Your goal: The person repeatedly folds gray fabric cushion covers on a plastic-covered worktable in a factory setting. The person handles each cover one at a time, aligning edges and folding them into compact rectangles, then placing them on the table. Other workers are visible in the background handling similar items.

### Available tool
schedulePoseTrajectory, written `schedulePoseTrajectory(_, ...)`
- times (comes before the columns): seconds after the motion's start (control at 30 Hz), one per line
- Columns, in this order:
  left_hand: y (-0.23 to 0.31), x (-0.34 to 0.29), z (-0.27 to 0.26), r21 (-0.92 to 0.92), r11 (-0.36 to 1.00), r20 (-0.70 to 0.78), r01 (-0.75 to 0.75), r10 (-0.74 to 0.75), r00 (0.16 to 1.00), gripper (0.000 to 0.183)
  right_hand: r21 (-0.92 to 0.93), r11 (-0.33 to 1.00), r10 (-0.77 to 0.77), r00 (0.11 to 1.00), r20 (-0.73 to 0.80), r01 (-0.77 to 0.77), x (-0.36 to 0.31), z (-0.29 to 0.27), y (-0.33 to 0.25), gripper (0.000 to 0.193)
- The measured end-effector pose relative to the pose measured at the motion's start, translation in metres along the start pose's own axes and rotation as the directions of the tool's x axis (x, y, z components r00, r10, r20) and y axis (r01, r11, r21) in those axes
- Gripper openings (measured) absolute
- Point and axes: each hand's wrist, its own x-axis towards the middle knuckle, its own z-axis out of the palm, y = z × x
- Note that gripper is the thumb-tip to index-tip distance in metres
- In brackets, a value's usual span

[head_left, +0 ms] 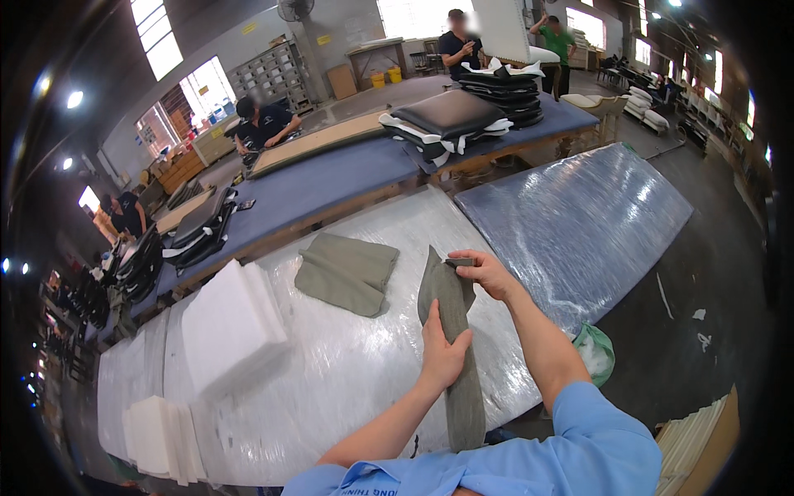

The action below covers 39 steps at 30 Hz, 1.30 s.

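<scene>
Here we are at the plastic-covered surface (331, 397), and both hands are busy on one piece of grey-green fabric (466, 405)! The long, narrow cloth runs from above the surface right down to the front of the light-blue shirt (529, 455), near the surface's right side. The left hand (445, 351) is closed around its middle, thumb lying up along the cloth, while the right hand (486, 274), higher up, pinches a small folded edge between thumb and fingers beside the pointed top. Just to the left, a second grey-green fabric piece (347, 273) lies flat, creased down toward its lower edge. Further left, there's a thick stack of white sheets (231, 322), and nearer the lower edge a smaller cream-coloured stack (161, 438). Over on the right, a blue, film-wrapped panel (579, 236) shines under the lights, a green bag (594, 354) just by its near corner. And across the way, a blue work surface (331, 186) carries dark padded covers (451, 116), with a co-worker in a dark shirt (266, 124) bent at its far side
</scene>
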Motion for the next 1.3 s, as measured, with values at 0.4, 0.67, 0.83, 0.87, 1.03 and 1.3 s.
schedulePoseTrajectory(0.4, -0.012, 0.009, 0.025, -0.447, 0.893, 0.058, 0.051, -0.028, 0.998, 0.083, 0.055, 0.984, -0.16, 0.974, -0.158, 0.17, 0.001, 0.012, 0.008, 0.029)
schedulePoseTrajectory(0.67, -0.022, 0.028, 0.02, -0.231, 0.973, 0.118, 0.01, 0.018, 0.993, 0.079, 0.074, 0.978, -0.172, 0.957, -0.233, 0.193, 0.006, -0.001, 0.009, 0.025)
schedulePoseTrajectory(0.83, -0.021, 0.115, -0.012, -0.197, 0.957, 0.264, 0.215, -0.159, 0.951, 0.07, -0.409, 0.824, -0.532, 0.783, -0.322, 0.392, -0.002, -0.013, 0.009, 0.023)
schedulePoseTrajectory(0.87, -0.021, 0.131, -0.016, -0.169, 0.976, 0.173, 0.135, -0.105, 0.979, 0.069, -0.468, 0.789, -0.571, 0.756, -0.32, 0.399, -0.004, -0.007, 0.009, 0.023)
schedulePoseTrajectory(1.03, -0.021, 0.217, -0.032, 0.036, 0.994, 0.165, -0.104, 0.097, 0.982, 0.079, -0.479, 0.76, -0.599, 0.759, -0.255, 0.44, -0.006, 0.013, 0.004, 0.027)
schedulePoseTrajectory(1.3, -0.013, 0.25, -0.018, -0.084, 0.984, 0.504, 0.154, -0.091, 0.859, 0.037, -0.049, 0.935, -0.353, 0.915, -0.195, 0.35, 0.01, -0.011, 0.006, 0.046)
